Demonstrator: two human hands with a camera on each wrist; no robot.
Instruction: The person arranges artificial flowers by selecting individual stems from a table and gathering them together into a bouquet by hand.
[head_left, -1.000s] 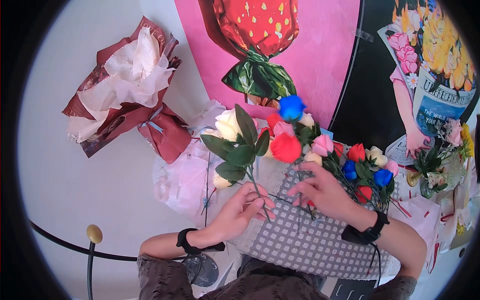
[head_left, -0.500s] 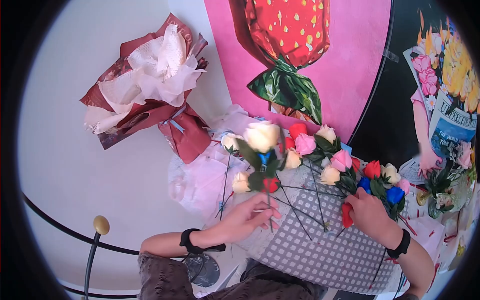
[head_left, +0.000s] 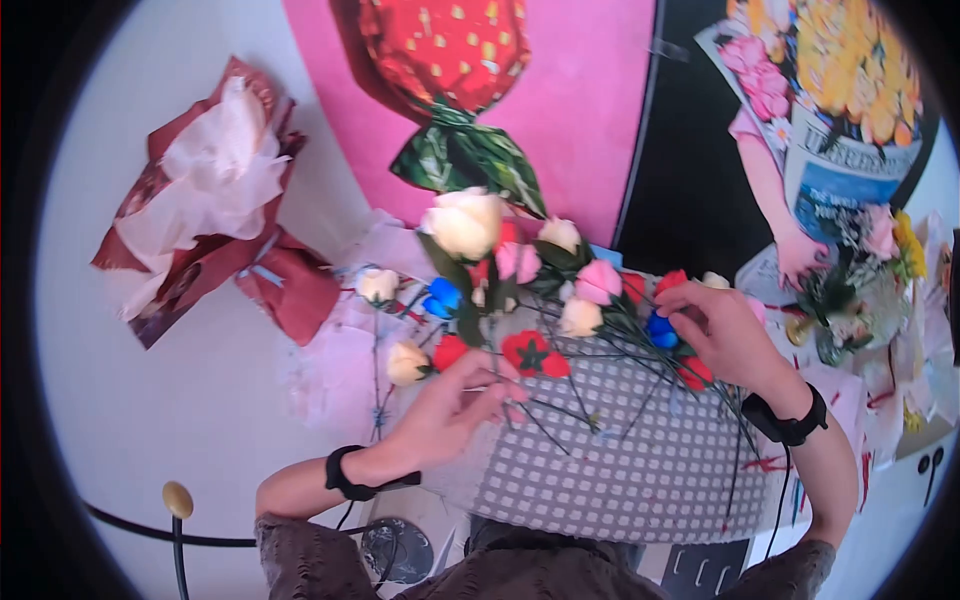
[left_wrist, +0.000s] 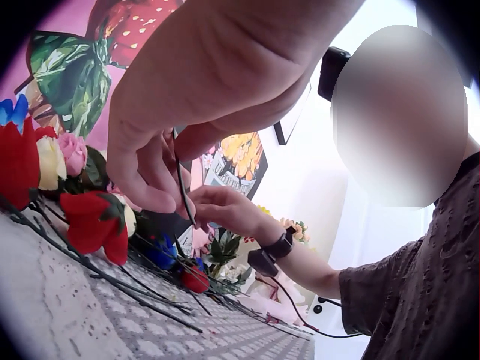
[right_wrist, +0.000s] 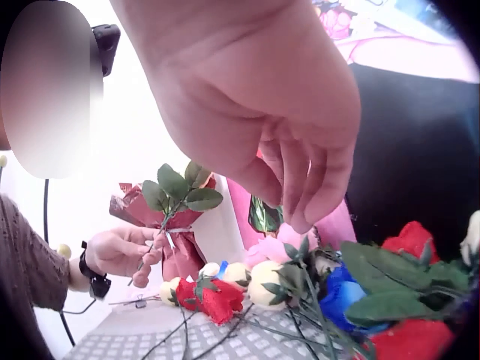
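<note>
My left hand [head_left: 450, 405] pinches the thin green stem [left_wrist: 179, 176] of a cream rose [head_left: 465, 222] between thumb and fingers. The rose stands upright above the hand; its green leaves [right_wrist: 174, 191] show in the right wrist view. Over the right-hand bunch hovers my right hand [head_left: 725, 335], fingers bent downward and loosely curled with nothing between them. Just below those fingertips are a blue rose [head_left: 661, 329] and red roses [head_left: 694, 373]. Between the hands, red roses [head_left: 535, 355] lie with a green underside showing.
More cream, pink and blue roses lie across the grey checked cloth [head_left: 620, 470], stems crossing. A dark red wrapped bouquet [head_left: 200, 210] is at the left. Behind stands a pink painting [head_left: 590, 90]. Other flowers [head_left: 850, 280] stand at the far right.
The head view has shifted. My right hand, earlier lower over a red rose, has come up to the blue roses. Red roses now show between the hands. My left hand keeps holding the cream rose.
</note>
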